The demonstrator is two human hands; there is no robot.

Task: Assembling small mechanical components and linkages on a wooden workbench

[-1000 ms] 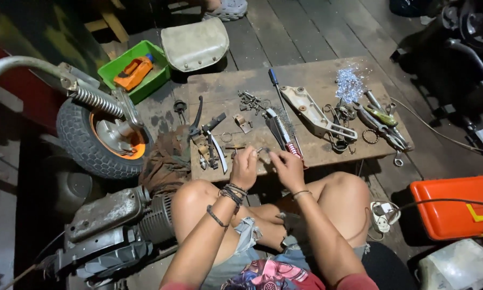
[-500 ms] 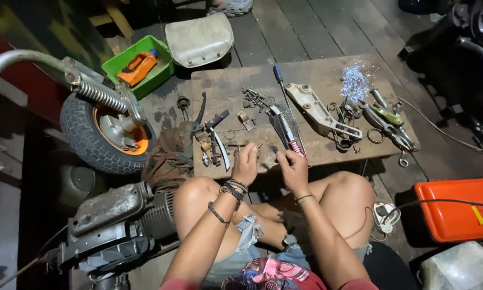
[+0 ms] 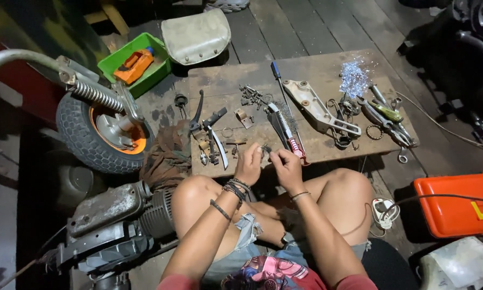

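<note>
I sit cross-legged at a low wooden board (image 3: 316,70) strewn with metal parts. My left hand (image 3: 248,165) and my right hand (image 3: 286,167) meet at the board's near edge and pinch a small dark metal part (image 3: 266,150) between their fingertips. Just beyond the hands lie a red-handled tool (image 3: 295,145), a metal lever (image 3: 218,147) and small bolts (image 3: 252,96). A blue-handled screwdriver (image 3: 278,80) and a pale metal bracket (image 3: 316,110) lie farther back. Which hand bears the part's weight is hard to tell.
A small tyre with an orange hub (image 3: 99,134) on a sprung fork stands at left, an engine block (image 3: 112,220) below it. A green tray (image 3: 134,64) and a pale seat (image 3: 196,35) lie behind the board. An orange case (image 3: 456,204) sits at right, wrenches (image 3: 384,115) on the board's right end.
Both hands have drawn back from the board toward my knees and come together on the small part. The view has shifted slightly.
</note>
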